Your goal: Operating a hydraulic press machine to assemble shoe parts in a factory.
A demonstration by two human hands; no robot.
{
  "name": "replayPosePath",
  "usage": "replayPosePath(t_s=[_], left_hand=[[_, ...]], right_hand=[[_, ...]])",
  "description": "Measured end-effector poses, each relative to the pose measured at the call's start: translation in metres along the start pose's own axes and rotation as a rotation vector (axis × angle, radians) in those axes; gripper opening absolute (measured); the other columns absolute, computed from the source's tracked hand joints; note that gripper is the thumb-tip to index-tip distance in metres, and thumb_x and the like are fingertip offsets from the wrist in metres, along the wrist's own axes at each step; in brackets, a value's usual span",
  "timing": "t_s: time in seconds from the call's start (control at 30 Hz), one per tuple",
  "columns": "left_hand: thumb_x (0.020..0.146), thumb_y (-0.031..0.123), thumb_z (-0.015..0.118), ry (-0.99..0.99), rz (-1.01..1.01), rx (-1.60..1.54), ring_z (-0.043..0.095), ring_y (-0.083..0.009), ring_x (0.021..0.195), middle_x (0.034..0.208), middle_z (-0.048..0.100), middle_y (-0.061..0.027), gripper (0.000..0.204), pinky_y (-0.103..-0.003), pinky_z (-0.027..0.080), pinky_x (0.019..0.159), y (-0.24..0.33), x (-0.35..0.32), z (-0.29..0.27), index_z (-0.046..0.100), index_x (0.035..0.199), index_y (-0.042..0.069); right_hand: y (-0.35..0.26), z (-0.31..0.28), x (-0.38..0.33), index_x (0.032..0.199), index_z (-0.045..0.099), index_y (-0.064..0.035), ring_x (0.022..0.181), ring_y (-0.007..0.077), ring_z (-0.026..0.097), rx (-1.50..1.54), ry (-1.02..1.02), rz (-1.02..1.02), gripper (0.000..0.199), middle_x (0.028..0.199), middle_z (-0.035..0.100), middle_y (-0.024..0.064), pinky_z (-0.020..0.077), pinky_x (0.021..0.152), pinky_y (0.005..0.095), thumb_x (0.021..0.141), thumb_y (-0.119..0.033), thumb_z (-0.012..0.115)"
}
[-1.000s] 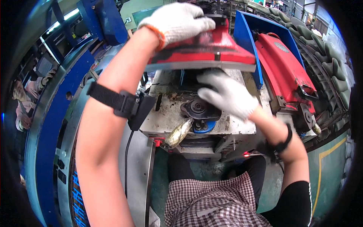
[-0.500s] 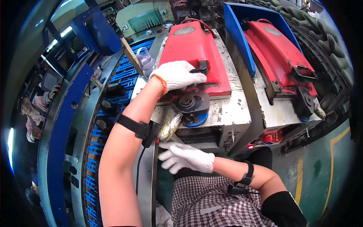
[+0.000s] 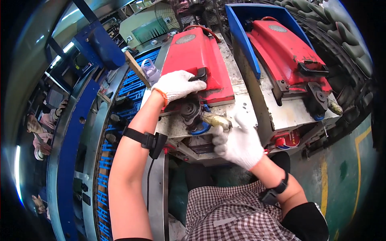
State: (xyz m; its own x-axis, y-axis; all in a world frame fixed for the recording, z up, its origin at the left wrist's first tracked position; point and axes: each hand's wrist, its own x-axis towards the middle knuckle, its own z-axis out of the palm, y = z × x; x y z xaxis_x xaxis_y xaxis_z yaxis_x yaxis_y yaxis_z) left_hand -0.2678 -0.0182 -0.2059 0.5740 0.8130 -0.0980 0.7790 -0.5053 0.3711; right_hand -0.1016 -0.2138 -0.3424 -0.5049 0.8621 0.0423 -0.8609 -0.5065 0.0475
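Crosswise lies wrapped handle [image 3: 216,120], long axis pointing rightward.

Lost part of the black handle [image 3: 202,74] behind the left hand [image 3: 176,85]. Saw the right hand [image 3: 238,146] blurred at the thumb [image 3: 242,121]; could not tell touching from just beside between curled fingers [image 3: 219,140] and wrapped lever [image 3: 216,119]. Cut off the checked apron [image 3: 241,209] and left sleeve [image 3: 134,239] at the lower edge. Found a co-worker's hand [image 3: 45,150] at far left and a red container [image 3: 292,138] at right too small for detail.
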Motion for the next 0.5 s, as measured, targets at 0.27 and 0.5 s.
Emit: replayPosePath(t_s=[0.27,0.5], left_hand=[[0.089,0.057,0.073,0.003,-0.013,-0.02,0.054,-0.0101,0.06,0.067,0.061,-0.0003,0.049,-0.03,0.043,0.06,0.005,-0.002,0.002,0.074,0.082,0.009],[0.089,0.051,0.075,0.041,-0.046,-0.019,0.05,-0.0083,0.057,0.064,0.056,0.0037,0.043,-0.029,0.038,0.055,-0.003,-0.001,0.003,0.072,0.077,0.01]], right_hand=[[0.028,0.11,-0.061,0.118,0.07,-0.0063,0.072,0.0234,0.073,-1.897,-0.19,-0.754,0.024,0.075,0.067,0.0107,0.0573,0.066,0.0376,0.097,-0.019,0.066],[0.098,0.206,-0.069,0.094,0.071,0.0003,0.061,0.0254,0.073,-2.865,0.009,-0.475,0.02,0.066,0.07,0.0065,0.0538,0.05,0.0424,0.086,-0.017,0.065]])
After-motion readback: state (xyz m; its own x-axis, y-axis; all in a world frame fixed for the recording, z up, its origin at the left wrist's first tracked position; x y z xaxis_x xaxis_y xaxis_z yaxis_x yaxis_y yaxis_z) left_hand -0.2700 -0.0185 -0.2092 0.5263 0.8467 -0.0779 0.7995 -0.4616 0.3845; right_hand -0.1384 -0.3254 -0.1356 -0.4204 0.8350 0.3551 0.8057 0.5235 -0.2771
